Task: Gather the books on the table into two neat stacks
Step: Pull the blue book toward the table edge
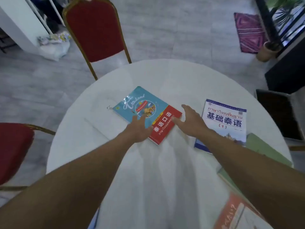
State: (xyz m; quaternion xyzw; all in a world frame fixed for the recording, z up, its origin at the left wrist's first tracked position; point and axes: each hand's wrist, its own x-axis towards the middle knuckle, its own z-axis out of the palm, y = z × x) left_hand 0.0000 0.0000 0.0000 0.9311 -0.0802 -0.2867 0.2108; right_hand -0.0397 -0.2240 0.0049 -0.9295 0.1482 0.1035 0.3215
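Observation:
A red book (165, 125) lies in the middle of the round white table (92, 129), partly overlapping a teal book (140, 103) behind it. My left hand (139, 129) rests flat on both, fingers spread. My right hand (192, 120) is open, its thumb touching the red book's right edge. A white and blue book (224, 119) lies to the right, my right forearm crossing its lower corner. A green book (264, 151) lies at the right rim, and an orange book (231, 212) shows at the near right.
A red chair (95, 30) stands behind the table and another red chair (14, 146) at the left. A dark panel (277, 113) and a potted plant (269, 50) are on the right. A plastic bag (54, 45) lies on the floor far left.

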